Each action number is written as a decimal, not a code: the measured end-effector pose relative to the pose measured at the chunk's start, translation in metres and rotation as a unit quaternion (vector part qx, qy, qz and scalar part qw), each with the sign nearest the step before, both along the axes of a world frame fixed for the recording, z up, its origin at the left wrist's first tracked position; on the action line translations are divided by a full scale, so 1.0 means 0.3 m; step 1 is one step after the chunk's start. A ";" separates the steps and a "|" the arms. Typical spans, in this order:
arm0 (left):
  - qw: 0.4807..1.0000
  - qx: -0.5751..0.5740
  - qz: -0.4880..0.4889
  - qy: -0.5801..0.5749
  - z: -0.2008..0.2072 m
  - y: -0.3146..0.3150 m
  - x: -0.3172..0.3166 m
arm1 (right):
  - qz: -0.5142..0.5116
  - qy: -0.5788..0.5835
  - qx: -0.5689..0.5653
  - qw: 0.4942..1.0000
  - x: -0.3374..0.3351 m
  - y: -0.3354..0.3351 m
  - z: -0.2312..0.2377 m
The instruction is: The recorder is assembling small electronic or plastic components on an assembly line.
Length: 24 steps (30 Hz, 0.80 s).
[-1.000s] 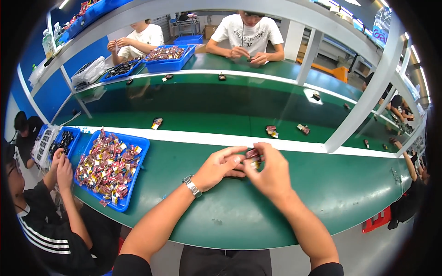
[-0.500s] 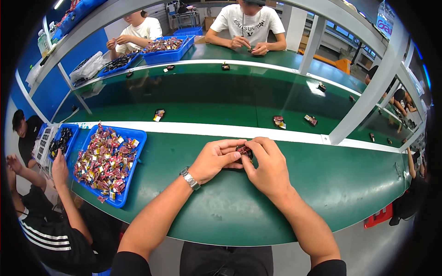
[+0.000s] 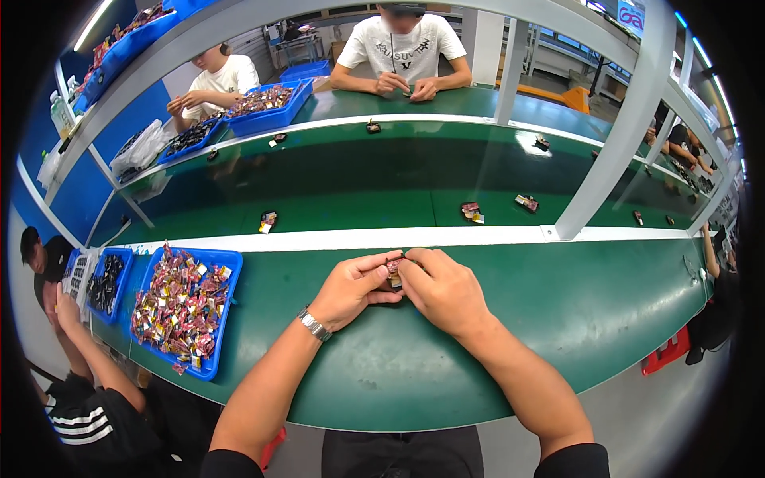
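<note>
My left hand [image 3: 348, 287] and my right hand [image 3: 443, 289] meet over the green bench [image 3: 590, 311], fingertips pinched together on a small red and dark packet [image 3: 394, 271]. Most of the packet is hidden by my fingers. A metal watch [image 3: 314, 324] sits on my left wrist. A blue tray [image 3: 227, 279] heaped with several red and gold packets lies to my left on the bench.
A green conveyor belt [image 3: 358, 187] runs beyond the white strip, carrying small packets [image 3: 268, 221], [image 3: 472, 212], [image 3: 527, 202]. Two people work at the far bench with blue trays [image 3: 267, 107]. Another person [image 3: 60, 319] sits at my left by a second blue tray [image 3: 103, 283]. A white post [image 3: 613, 131] stands at right.
My hands stay together on the packet, with only small finger movements. The view has shifted slightly, and the packets on the conveyor belt have drifted.
</note>
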<state>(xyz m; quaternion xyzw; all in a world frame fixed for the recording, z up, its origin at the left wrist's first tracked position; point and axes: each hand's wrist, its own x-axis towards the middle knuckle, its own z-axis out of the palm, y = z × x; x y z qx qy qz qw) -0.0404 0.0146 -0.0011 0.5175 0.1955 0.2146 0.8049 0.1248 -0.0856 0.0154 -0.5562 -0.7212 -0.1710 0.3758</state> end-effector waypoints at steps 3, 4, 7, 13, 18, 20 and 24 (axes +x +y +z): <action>1.000 0.005 0.000 0.008 0.001 -0.001 0.001 | 0.020 0.013 0.005 1.000 0.011 0.011 -0.002; 1.000 0.002 -0.003 0.015 0.008 -0.004 0.004 | 0.018 0.014 0.008 1.000 0.013 0.014 -0.004; 1.000 0.015 -0.010 0.011 0.011 -0.002 0.005 | 0.037 0.016 0.005 0.999 0.019 0.010 -0.009; 0.997 0.062 0.034 0.043 -0.001 -0.017 0.025 | 0.047 0.079 -0.029 0.995 0.016 0.006 -0.021; 0.988 0.122 0.071 0.058 -0.016 -0.023 0.029 | 0.050 0.382 -0.131 0.913 -0.009 0.014 -0.037; 0.987 0.126 0.075 0.063 -0.009 -0.024 0.033 | 0.047 0.408 -0.143 0.901 -0.009 0.016 -0.037; 0.987 0.126 0.076 0.068 0.006 -0.029 0.036 | 0.042 0.422 -0.137 0.895 -0.011 0.015 -0.041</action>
